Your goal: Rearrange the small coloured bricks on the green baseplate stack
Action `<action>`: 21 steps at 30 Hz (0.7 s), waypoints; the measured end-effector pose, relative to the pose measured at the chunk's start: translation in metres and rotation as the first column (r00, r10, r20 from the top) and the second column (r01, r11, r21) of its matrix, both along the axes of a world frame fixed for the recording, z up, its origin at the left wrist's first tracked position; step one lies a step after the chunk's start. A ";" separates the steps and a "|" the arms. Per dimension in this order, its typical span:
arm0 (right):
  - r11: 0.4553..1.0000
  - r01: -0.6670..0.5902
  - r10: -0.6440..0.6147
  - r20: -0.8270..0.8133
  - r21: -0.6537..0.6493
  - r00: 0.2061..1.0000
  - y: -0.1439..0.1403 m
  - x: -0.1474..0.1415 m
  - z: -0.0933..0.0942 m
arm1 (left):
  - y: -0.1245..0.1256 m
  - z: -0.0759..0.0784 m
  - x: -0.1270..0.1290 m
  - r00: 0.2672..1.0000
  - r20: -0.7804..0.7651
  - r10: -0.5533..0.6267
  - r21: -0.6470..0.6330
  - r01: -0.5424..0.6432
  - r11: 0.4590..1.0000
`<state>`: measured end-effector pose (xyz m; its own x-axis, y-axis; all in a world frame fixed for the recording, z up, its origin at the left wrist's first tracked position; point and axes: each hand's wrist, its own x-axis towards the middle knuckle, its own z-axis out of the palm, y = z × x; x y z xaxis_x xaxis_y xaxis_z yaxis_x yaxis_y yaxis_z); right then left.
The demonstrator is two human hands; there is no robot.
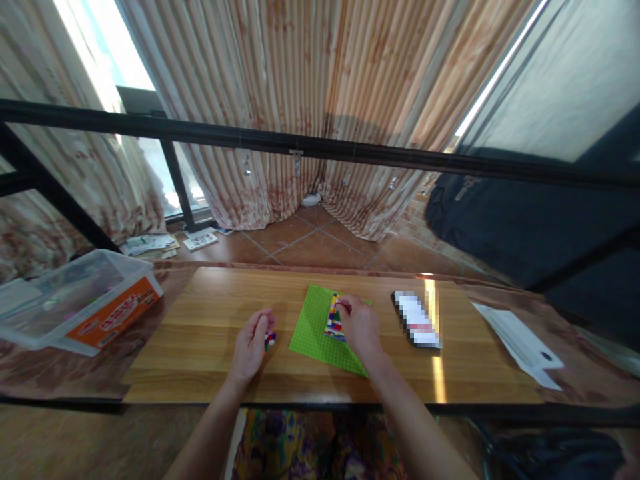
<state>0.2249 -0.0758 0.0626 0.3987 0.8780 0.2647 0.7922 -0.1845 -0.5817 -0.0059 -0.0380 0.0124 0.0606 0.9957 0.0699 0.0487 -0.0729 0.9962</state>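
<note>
My left hand (250, 347) is over the left middle of the table, its fingers curled round. Several small coloured toy bricks (270, 341) show at its palm side, partly hidden by the thumb. A green studded baseplate (309, 327) lies tilted in front of me. On it stands a low, multicoloured brick build (334, 325), roughly square, with its right side hidden by my right hand (363, 328). That hand's fingers are pinched at the build's far edge, on a small red brick (343, 305).
A phone (417, 320) with a blurred screen lies right of the baseplate. At far left stands a clear plastic box (120, 293) with an orange label. White sheets (520, 343) lie beyond the wooden table's (200, 293) right edge. A black bar (250, 137) crosses in front.
</note>
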 end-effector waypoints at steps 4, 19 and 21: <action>1.000 0.005 -0.006 0.076 0.001 0.997 0.002 -0.002 -0.001 | 0.000 0.000 0.000 1.000 0.012 0.000 -0.014 0.000 1.000; 0.996 0.072 -0.064 -0.137 0.055 0.989 -0.003 0.014 -0.005 | 0.001 -0.005 -0.001 1.000 0.007 -0.011 0.014 0.011 1.000; 0.992 0.102 -0.094 -0.101 0.080 0.990 0.001 0.015 -0.005 | 0.001 -0.003 -0.001 1.000 0.005 -0.006 0.008 0.006 1.000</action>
<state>0.2404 -0.0748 0.0579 0.5093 0.8093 0.2925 0.7119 -0.2052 -0.6716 -0.0064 -0.0372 0.0089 0.0659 0.9948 0.0780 0.0429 -0.0810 0.9958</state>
